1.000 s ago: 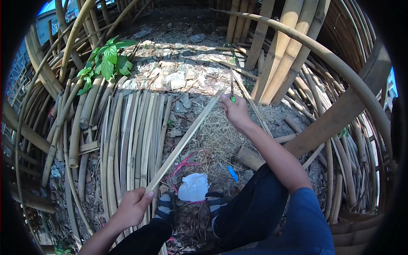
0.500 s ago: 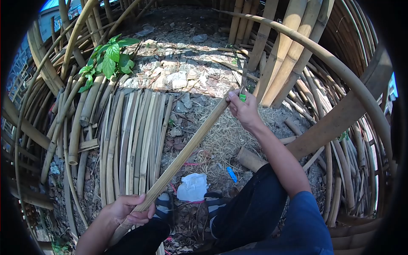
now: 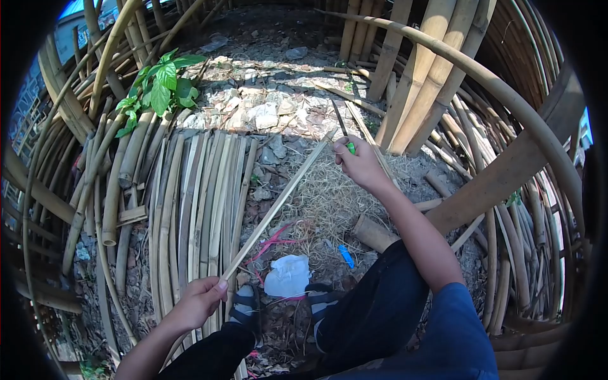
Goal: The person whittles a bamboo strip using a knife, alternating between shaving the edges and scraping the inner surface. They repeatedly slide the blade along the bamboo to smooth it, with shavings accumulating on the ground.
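My left hand [image 3: 197, 304] is closed round the lower part of a long, narrow bamboo strip [image 3: 278, 201], which slants up to the right. The strip's upper end lies just left of my right hand [image 3: 356, 161]. That hand is closed on a knife with a green handle [image 3: 351, 147], its dark blade pointing up and slightly left. Whether the right fingers touch the strip cannot be made out. Left of the held strip, many split bamboo strips [image 3: 201, 209] lie side by side on the ground.
Shavings [image 3: 335, 196] cover the ground ahead. A cut bamboo piece [image 3: 373, 235], a blue object [image 3: 346, 256], a white sheet [image 3: 287, 276] and pink string [image 3: 272, 240] lie near my feet. Bamboo poles [image 3: 430, 76] stand at right; a leafy plant [image 3: 161, 85] grows at left.
The strip has turned, showing a narrower, paler side, and its upper end is now clear of my right fingers. My right hand has shifted slightly left and down, and the blade tilts left.
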Motion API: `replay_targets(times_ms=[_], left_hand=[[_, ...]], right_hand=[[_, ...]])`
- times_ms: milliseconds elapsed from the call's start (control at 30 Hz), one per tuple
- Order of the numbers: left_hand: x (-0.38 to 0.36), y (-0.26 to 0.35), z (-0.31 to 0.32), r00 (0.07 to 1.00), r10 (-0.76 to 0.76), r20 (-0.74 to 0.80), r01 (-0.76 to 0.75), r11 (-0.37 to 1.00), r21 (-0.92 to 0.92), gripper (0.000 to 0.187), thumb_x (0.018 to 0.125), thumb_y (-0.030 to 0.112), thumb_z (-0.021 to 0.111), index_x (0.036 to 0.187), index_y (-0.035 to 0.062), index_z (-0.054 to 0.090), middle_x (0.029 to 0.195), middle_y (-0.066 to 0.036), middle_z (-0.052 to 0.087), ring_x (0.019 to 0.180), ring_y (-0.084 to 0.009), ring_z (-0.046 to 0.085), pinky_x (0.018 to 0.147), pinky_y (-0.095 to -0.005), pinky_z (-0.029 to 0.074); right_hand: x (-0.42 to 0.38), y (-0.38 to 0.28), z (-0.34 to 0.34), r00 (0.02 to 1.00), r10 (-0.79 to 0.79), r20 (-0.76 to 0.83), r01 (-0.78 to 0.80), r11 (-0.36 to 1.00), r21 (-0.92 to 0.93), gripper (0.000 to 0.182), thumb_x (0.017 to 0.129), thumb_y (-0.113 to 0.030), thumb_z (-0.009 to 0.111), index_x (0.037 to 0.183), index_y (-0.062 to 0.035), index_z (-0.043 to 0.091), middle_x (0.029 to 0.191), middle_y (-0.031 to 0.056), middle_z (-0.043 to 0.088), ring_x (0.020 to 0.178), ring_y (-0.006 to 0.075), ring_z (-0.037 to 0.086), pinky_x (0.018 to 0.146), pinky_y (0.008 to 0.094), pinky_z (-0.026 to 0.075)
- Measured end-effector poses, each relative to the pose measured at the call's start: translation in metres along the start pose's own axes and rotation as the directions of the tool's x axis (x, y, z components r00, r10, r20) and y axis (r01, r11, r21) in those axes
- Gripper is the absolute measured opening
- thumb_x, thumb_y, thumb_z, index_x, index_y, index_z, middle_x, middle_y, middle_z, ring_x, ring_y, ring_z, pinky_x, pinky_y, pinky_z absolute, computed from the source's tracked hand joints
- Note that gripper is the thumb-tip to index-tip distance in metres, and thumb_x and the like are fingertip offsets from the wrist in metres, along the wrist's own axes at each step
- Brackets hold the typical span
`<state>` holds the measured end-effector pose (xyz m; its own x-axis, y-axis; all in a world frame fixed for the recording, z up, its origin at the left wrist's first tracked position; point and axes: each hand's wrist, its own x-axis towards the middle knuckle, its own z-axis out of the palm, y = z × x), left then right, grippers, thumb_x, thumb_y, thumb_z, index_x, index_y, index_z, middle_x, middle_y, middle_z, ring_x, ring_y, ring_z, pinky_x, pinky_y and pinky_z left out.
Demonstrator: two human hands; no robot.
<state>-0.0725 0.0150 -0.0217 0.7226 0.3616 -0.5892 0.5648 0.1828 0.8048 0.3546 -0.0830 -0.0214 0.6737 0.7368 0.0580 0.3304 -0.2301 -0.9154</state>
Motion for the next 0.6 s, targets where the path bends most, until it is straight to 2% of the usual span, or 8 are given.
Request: replay_targets(times_ms=[100,167,267,300,367,400,500,600], left_hand=[[0.0,0.0,0.002,0.998,0.018,-0.056,-0.012,0.994,0.107,0.045,0.103,0.04,0.048,0.079,0.0032,0.057,0.053,0.003,0.041,0.048,-0.0099,0.038,0.046,-0.0287,0.028],[-0.001,0.002,0.006,0.986,0.093,-0.139,-0.043,0.943,0.331,0.045,0.101,0.038,0.05,0.077,-0.0003,0.057,0.056,-0.004,0.047,0.052,-0.0157,0.045,0.05,-0.0346,0.035],[-0.01,0.016,0.012,0.97,0.14,-0.2,-0.041,0.901,0.431,0.044,0.102,0.036,0.048,0.076,0.0006,0.055,0.059,0.001,0.044,0.055,-0.0096,0.041,0.051,-0.0307,0.034],[-0.01,0.018,0.012,0.97,0.14,-0.199,-0.041,0.901,0.433,0.044,0.102,0.036,0.048,0.076,0.0006,0.055,0.059,0.001,0.044,0.055,-0.0096,0.041,0.051,-0.0307,0.034],[-0.01,0.02,0.013,0.964,0.147,-0.22,-0.022,0.875,0.484,0.044,0.101,0.034,0.049,0.075,-0.0012,0.055,0.06,-0.002,0.045,0.059,-0.0125,0.043,0.054,-0.0336,0.036],[-0.01,0.018,0.012,0.964,0.148,-0.22,-0.024,0.877,0.481,0.044,0.101,0.034,0.049,0.075,-0.0012,0.055,0.06,-0.002,0.045,0.059,-0.0125,0.043,0.054,-0.0336,0.036],[-0.011,0.015,0.007,0.958,0.156,-0.239,-0.024,0.877,0.479,0.043,0.101,0.033,0.05,0.075,-0.0019,0.054,0.06,-0.003,0.044,0.06,-0.0131,0.042,0.055,-0.0343,0.036],[-0.013,0.024,0.006,0.931,0.209,-0.299,-0.057,0.893,0.447,0.043,0.1,0.033,0.05,0.075,-0.0022,0.055,0.06,-0.003,0.044,0.06,-0.013,0.041,0.056,-0.0344,0.036]], right_hand=[[0.001,0.008,0.004,0.995,-0.104,0.005,0.104,0.991,-0.081,0.025,0.094,-0.026,0.061,0.096,-0.0011,0.065,0.068,0.0061,0.063,0.061,0.0135,0.058,0.058,0.0339,0.046],[-0.006,0.0,0.007,0.98,-0.197,-0.014,0.189,0.957,-0.222,0.023,0.093,-0.023,0.062,0.092,-0.0004,0.065,0.064,0.0089,0.06,0.059,0.0151,0.056,0.057,0.0379,0.043],[-0.009,-0.011,0.007,0.974,-0.212,-0.08,0.178,0.934,-0.309,0.022,0.091,-0.021,0.062,0.089,0.0011,0.063,0.062,0.0148,0.056,0.055,0.0201,0.053,0.055,0.0402,0.041],[-0.008,-0.006,0.008,0.974,-0.211,-0.081,0.177,0.935,-0.308,0.022,0.091,-0.021,0.062,0.089,0.0011,0.063,0.062,0.0148,0.056,0.055,0.0201,0.053,0.055,0.0402,0.041],[-0.006,0.007,0.011,0.918,-0.393,-0.052,0.34,0.848,-0.407,0.02,0.089,-0.018,0.062,0.087,0.0017,0.06,0.062,0.0202,0.054,0.054,0.0287,0.052,0.055,0.0411,0.041],[-0.006,0.001,0.011,0.918,-0.394,-0.049,0.341,0.846,-0.41,0.02,0.089,-0.018,0.062,0.087,0.0017,0.06,0.062,0.0202,0.054,0.054,0.0287,0.052,0.055,0.0411,0.041],[-0.009,-0.003,0.014,0.942,-0.317,-0.105,0.272,0.911,-0.31,0.019,0.088,-0.017,0.063,0.085,0.0014,0.058,0.066,0.0234,0.056,0.059,0.0371,0.055,0.058,0.0442,0.043],[-0.003,0.017,0.015,0.863,-0.501,0.062,0.477,0.77,-0.423,0.016,0.088,-0.016,0.061,0.088,-0.0004,0.059,0.071,0.0256,0.058,0.065,0.044,0.058,0.064,0.0466,0.047]])
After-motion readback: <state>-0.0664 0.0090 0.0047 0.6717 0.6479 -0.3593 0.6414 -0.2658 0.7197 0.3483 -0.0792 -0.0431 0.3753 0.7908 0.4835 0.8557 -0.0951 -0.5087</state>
